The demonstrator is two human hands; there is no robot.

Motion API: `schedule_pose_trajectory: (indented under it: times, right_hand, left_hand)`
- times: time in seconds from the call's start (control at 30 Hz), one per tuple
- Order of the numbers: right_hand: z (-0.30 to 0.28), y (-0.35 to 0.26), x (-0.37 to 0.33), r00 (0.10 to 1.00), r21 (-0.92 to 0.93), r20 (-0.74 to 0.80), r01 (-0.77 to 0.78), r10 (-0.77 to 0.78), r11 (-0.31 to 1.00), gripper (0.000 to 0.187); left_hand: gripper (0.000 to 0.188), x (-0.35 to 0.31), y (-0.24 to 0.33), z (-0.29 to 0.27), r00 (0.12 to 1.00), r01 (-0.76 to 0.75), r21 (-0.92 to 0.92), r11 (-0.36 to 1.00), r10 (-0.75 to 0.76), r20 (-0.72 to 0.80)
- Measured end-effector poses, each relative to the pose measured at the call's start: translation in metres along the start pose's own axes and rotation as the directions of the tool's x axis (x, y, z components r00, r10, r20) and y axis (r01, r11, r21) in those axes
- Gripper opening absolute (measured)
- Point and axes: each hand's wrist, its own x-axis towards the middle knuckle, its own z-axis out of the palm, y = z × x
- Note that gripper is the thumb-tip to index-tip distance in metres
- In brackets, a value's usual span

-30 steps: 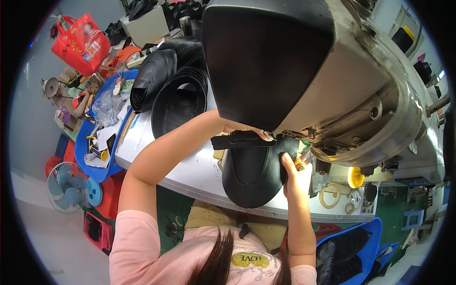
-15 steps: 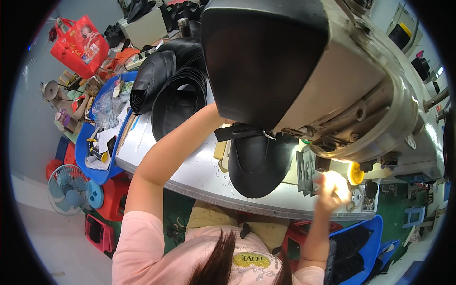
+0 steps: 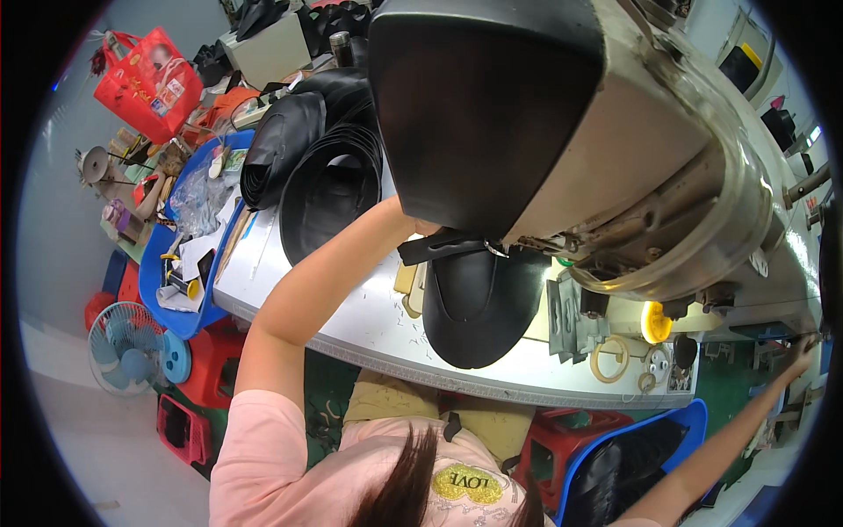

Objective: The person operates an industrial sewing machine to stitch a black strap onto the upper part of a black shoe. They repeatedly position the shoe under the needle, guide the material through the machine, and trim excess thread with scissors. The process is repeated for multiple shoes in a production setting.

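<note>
A black leather shoe upper (image 3: pixel 479 321) lies on the white table under the head of a large sewing machine (image 3: pixel 492 97). Only the edge of my left hand (image 3: pixel 424 228) shows, beside the black strap (image 3: pixel 439 246) at the upper's far end; its fingers are hidden behind the machine head. My right arm stretches out to the far right. There my right hand (image 3: pixel 803 345) is at the machine's right end, small and dark near the picture's rim, and what its fingers do is not clear.
Stacked, curved black leather pieces (image 3: pixel 329 189) stand on the table's left. Beside them is a blue tray (image 3: pixel 219 303) with papers and spools. Grey metal plates (image 3: pixel 566 321), a tan ring (image 3: pixel 608 360) and a yellow disc (image 3: pixel 656 322) sit at right. A blue bin (image 3: pixel 571 487) holds black pieces below.
My right hand has swung from the table's right front, by the metal plates, out to the far right. The tan ring is now uncovered. My left arm and the upper have hardly moved.
</note>
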Motion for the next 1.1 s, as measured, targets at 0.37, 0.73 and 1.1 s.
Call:
schedule_pose_trajectory:
  times: [0.37, 0.73, 1.1]
  right_hand:
    - [-0.013, -0.029, -0.01, 0.989, 0.012, -0.05, 0.143, -0.142, 0.99, 0.034]
    - [0.032, -0.127, -0.239, 0.866, 0.109, 0.032, 0.494, -0.5, 0.863, 0.016]
    - [0.049, -0.196, -0.312, 0.728, 0.125, 0.292, 0.614, -0.62, 0.78, 0.024]
  left_hand:
    - [0.033, 0.004, 0.0, -0.001, 0.999, -0.016, -0.033, 0.999, 0.015, -0.028]
    - [0.031, 0.009, 0.004, -0.006, 0.992, -0.075, -0.06, 0.995, 0.069, -0.103]
    - [0.029, 0.007, -0.007, -0.002, 1.0, -0.021, -0.089, 0.996, 0.021, 0.003]
